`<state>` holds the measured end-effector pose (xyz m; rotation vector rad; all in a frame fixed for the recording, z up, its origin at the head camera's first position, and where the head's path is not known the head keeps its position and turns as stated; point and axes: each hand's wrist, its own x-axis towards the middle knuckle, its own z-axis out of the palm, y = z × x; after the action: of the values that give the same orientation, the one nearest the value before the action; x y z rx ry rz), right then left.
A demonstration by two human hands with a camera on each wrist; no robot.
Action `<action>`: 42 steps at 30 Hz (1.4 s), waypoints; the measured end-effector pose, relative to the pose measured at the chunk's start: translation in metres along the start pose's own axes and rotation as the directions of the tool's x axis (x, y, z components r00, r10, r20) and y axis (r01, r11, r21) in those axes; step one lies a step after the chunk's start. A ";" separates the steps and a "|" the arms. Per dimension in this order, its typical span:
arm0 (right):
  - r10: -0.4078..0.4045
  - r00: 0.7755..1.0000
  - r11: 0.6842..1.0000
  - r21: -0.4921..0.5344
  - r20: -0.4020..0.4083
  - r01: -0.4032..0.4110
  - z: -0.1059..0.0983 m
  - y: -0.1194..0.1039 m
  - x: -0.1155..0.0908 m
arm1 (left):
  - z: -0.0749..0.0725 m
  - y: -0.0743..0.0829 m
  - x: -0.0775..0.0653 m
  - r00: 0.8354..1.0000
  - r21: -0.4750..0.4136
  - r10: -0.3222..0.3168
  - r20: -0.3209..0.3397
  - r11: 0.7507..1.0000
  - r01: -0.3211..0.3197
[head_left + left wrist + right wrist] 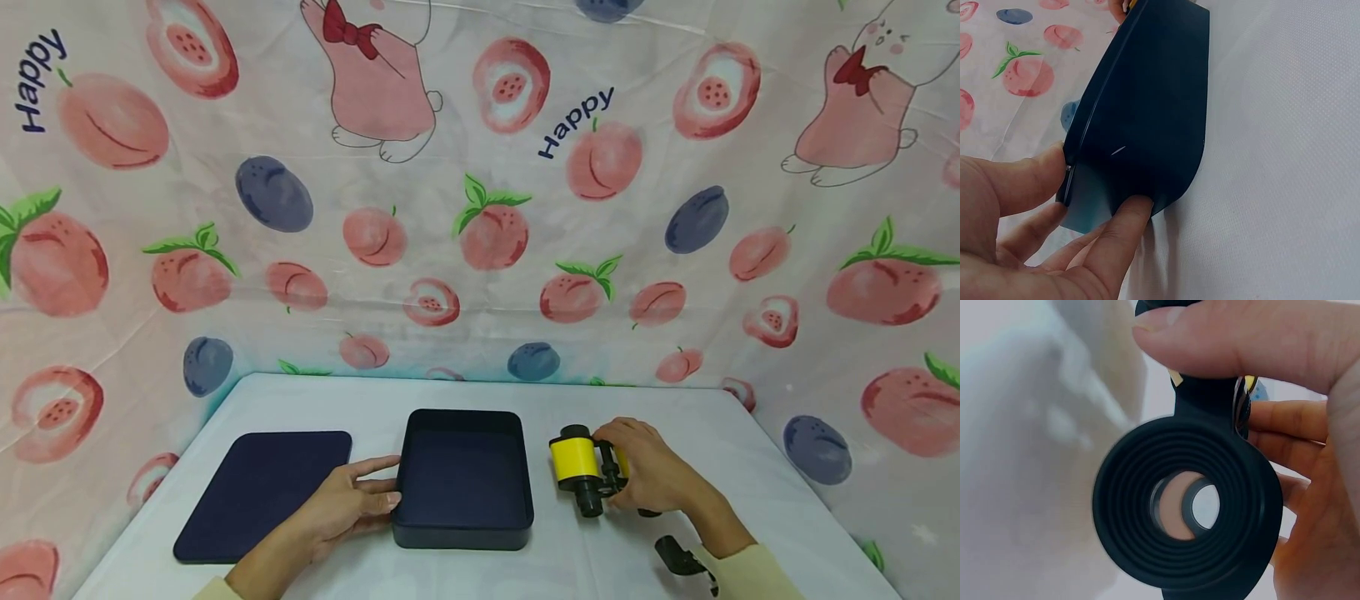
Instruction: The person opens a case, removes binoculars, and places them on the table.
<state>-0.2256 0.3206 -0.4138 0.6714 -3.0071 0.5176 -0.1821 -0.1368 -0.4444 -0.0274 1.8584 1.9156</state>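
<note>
An open dark navy box (462, 537) stands on the white table in the middle of the head view, its inside bare. My left hand (337, 508) touches the box's left wall with fairly straight fingers; the left wrist view shows its fingertips against the box (1154, 81). To the right of the box, my right hand (652, 462) grips yellow-and-black binoculars (576, 460) from above, covering much of the right barrel. Close up in the right wrist view, a ribbed black eyepiece (1113, 500) faces the camera, with the thumb above it. Whether the binoculars touch the table cannot be told.
A flat dark navy lid (262, 492) lies on the white table (585, 567) left of the box, partly behind my left hand. A black device (678, 557) sits by my right wrist. Behind the table hangs a fruit-printed cloth (420, 192).
</note>
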 end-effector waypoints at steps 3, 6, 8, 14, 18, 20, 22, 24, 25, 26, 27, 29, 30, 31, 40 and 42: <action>-0.001 1.000 1.000 0.002 0.002 0.001 0.001 0.001 0.000 | 0.000 0.000 -0.001 1.000 0.000 -0.001 -0.001 1.000 0.001; -0.002 1.000 1.000 0.008 0.004 0.002 0.002 0.002 0.000 | 0.001 0.000 -0.002 1.000 0.003 -0.004 -0.003 1.000 0.004; -0.002 1.000 1.000 0.012 0.003 0.002 0.002 0.003 -0.001 | 0.001 0.000 -0.002 1.000 0.004 -0.008 -0.007 1.000 0.008; 0.009 1.000 1.000 0.018 0.006 -0.009 0.003 0.005 -0.002 | 0.002 -0.001 -0.002 1.000 0.006 -0.013 -0.015 1.000 0.013; 0.018 1.000 1.000 0.023 0.012 -0.018 0.003 0.005 -0.002 | 0.001 -0.001 -0.003 1.000 0.007 -0.012 -0.013 1.000 0.012; 0.018 1.000 1.000 0.024 0.012 -0.018 0.002 0.005 -0.002 | 0.001 -0.001 -0.003 1.000 0.006 -0.008 -0.012 1.000 0.008; 0.018 1.000 1.000 0.026 0.007 -0.018 0.001 0.004 -0.001 | 0.001 -0.001 -0.003 1.000 0.005 -0.004 -0.010 1.000 0.004; 0.016 1.000 1.000 0.027 0.005 -0.016 0.001 0.004 -0.001 | 0.000 0.000 -0.002 1.000 0.004 0.002 -0.005 1.000 -0.002; 0.017 1.000 1.000 0.026 0.005 -0.017 0.001 0.004 0.000 | 0.000 0.000 -0.002 1.000 0.004 0.005 -0.004 1.000 -0.005; 0.018 1.000 0.999 0.026 0.004 -0.019 0.001 0.004 0.000 | 0.000 0.001 -0.002 1.000 0.004 0.006 -0.003 1.000 -0.006; 0.019 1.000 0.999 0.028 0.004 -0.019 0.001 0.004 0.000 | 0.000 0.001 -0.002 1.000 0.004 0.006 -0.003 1.000 -0.006; 0.019 1.000 0.999 0.030 0.006 -0.019 0.001 0.004 0.000 | 0.000 0.002 -0.003 1.000 0.004 0.008 -0.004 1.000 -0.008; 0.021 1.000 0.999 0.031 0.005 -0.021 0.001 0.005 0.001 | 0.000 0.002 -0.003 1.000 0.006 0.007 -0.006 1.000 -0.007; 0.024 1.000 0.999 0.032 0.006 -0.024 0.001 0.005 0.001 | 0.000 0.002 -0.003 1.000 0.006 0.006 -0.007 1.000 -0.006; 0.051 0.999 0.997 0.058 0.017 -0.051 0.006 0.006 -0.001 | 0.000 0.001 -0.003 1.000 0.009 -0.002 -0.006 1.000 0.002; 0.054 0.998 0.996 0.066 0.014 -0.055 0.008 0.007 -0.002 | 0.001 0.001 -0.002 1.000 0.010 -0.003 -0.007 1.000 0.003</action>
<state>-0.2260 0.3248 -0.4237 0.5996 -3.0388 0.6200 -0.1802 -0.1370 -0.4427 -0.0339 1.8721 1.9061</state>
